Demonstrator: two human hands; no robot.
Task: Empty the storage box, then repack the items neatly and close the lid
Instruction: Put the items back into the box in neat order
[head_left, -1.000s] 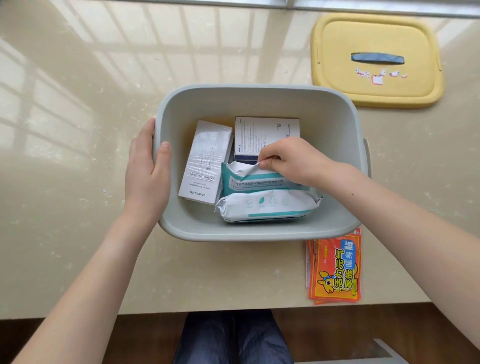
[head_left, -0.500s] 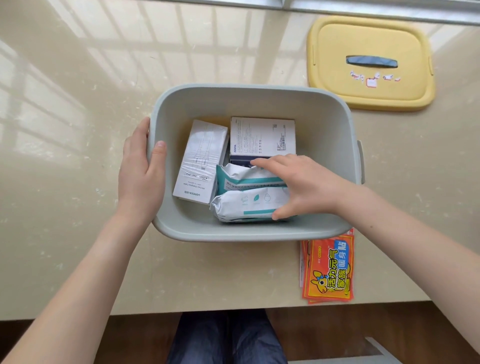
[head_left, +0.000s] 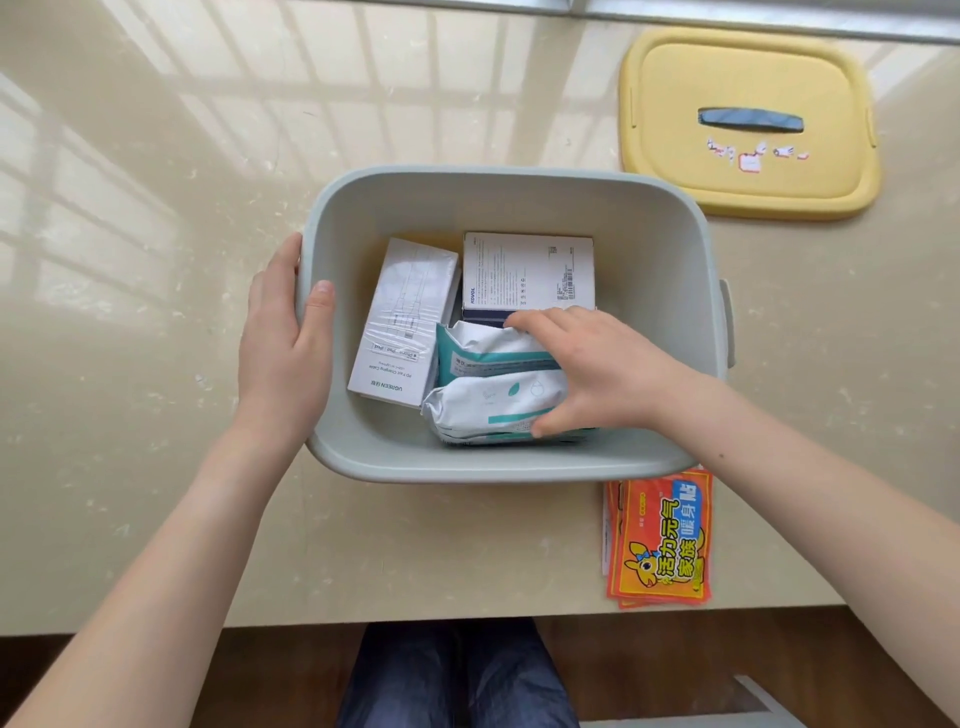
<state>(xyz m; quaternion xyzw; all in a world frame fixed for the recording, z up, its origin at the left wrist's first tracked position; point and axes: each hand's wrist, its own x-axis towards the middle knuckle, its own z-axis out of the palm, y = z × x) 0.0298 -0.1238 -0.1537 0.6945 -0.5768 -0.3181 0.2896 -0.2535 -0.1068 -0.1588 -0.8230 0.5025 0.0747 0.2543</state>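
the grey storage box (head_left: 509, 176) sits mid-counter (head_left: 156, 270), toward the near edge. it is open, and its yellow lid (head_left: 748, 176) lies flat by the far right corner. the left grip (head_left: 283, 358) clasps the box's left rim, thumb hooked inside the wall and fingers down the outside. the right grip (head_left: 608, 374) reaches into the box and spans the two wipe packs (head_left: 493, 405) together. its fingers (head_left: 524, 322) curl over the far edge of the rear pack and the thumb presses the near face of the front pack, so the grip is about half closed round both. i cannot tell whether the packs are going in or coming out; either way the step looks like handling the pair as one bundle. to do it well, i would squeeze only lightly, since soft packs likely buckle, and keep the two pressed flat against each other. i would move them straight up or down, clear of the long carton (head_left: 402, 322) beside them toward the counter's left edge and the square carton (head_left: 527, 270) toward the far edge. the left grip should brace the rim so the box does not slide. counted: one box, one lid, two wipe packs and two cartons, all four items inside the box. outside it, a small stack of orange warmer packets (head_left: 660, 540) lies at the counter's near edge, just off the box's near right corner. there are at least two; the overlap hides the exact number.
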